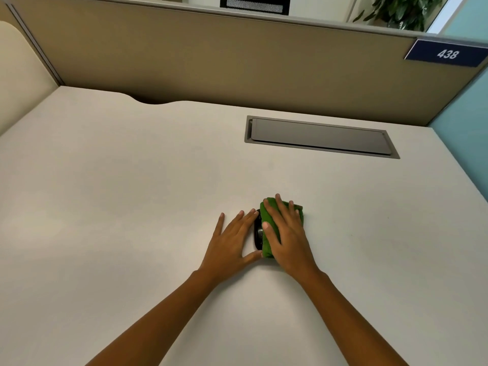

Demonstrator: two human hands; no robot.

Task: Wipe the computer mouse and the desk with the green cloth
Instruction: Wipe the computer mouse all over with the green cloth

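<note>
Right hand (pixel 286 233), lower centre of the frame: fingers spread and flat, palm pressing the folded green terry cloth (pixel 269 233) down; it lies on the cloth, not closed round it. Cloth covers the right side and top of the small black computer mouse (pixel 257 235); only a dark sliver of the mouse shows at the cloth's left edge. Left hand (pixel 231 240) just left of the mouse, open and flat on the pale grey worktop (pixel 132 180), holding nothing; thumb and fingertips touch or nearly touch the mouse, apparently bracing it. Judged step: wiping the mouse; desk wipe not yet evident. Next move likely calls for keeping the mouse steadied while the cloth is drawn across its uncovered left side, then sweeping the worktop. Grey recessed cable hatch (pixel 320 137) upper right of centre, well apart.
</note>
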